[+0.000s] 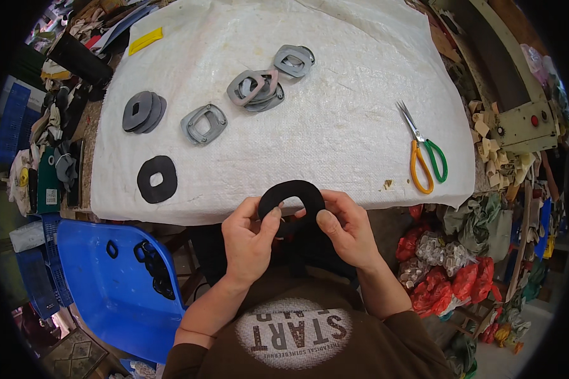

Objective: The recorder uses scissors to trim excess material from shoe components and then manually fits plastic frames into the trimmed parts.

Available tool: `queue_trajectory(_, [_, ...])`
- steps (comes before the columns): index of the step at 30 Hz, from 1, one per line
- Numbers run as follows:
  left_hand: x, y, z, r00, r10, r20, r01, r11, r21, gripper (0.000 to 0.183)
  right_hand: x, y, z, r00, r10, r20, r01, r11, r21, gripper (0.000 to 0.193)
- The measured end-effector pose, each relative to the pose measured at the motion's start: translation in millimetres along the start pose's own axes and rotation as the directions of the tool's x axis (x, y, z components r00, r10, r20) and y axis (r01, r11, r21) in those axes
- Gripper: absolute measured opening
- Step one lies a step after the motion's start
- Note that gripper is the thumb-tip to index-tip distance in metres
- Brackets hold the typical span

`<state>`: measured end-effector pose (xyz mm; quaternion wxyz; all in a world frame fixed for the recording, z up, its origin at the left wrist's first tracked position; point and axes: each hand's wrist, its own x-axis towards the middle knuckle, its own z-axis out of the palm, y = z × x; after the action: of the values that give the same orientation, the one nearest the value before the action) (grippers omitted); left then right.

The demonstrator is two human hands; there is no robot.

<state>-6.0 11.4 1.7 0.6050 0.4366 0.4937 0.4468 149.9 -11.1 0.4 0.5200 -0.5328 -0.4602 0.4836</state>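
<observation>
1. Black ring (291,187): held up in front of the torso, at the near edge of the white sheet as seen from above; broad band, hole at centre.
2. Left hand (250,237): clamped on the ring's left side, thumb on the upward face, fingers partly hidden behind it.
3. Right hand (349,232): clamped on the ring's right side, thumb likewise on the upward face. The two hands are apart from each other, with the ring between them.
4. White sheet (341,148): woven, creased, covers the table beyond the hands.
5. On its near left, a flat black piece (146,180) with a squarish hole, lying alone.
6. Farther, at left: grey stack (134,114), pieces overlapping. To its right, a single-looking grey frame (189,130), then a grey frame pile (269,102); farthest of these, a grey frame cluster (283,54).
7. Far left corner: yellow strip (145,41).
8. Right side: scissors (417,134), orange and green handles toward the near edge, tips pointing far, blades slightly parted.
9. Near left, below table level: blue plastic tub (98,259) containing small black rings (160,270).
10. Near right: red bags (439,290).
</observation>
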Motion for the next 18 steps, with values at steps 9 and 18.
queue_trajectory(9, [-5,5,10,1.000,-0.006,0.015,0.007,0.997,-0.072,0.017,-4,7,-3,0.995,-0.081,-0.051,0.079,0.996,-0.035,0.016])
queue_trajectory(18, [-5,-5,-1,1.000,0.008,0.007,-0.007,0.996,-0.086,0.014,-9,27,-5,0.992,0.086,0.094,-0.119,0.895,0.430,0.013])
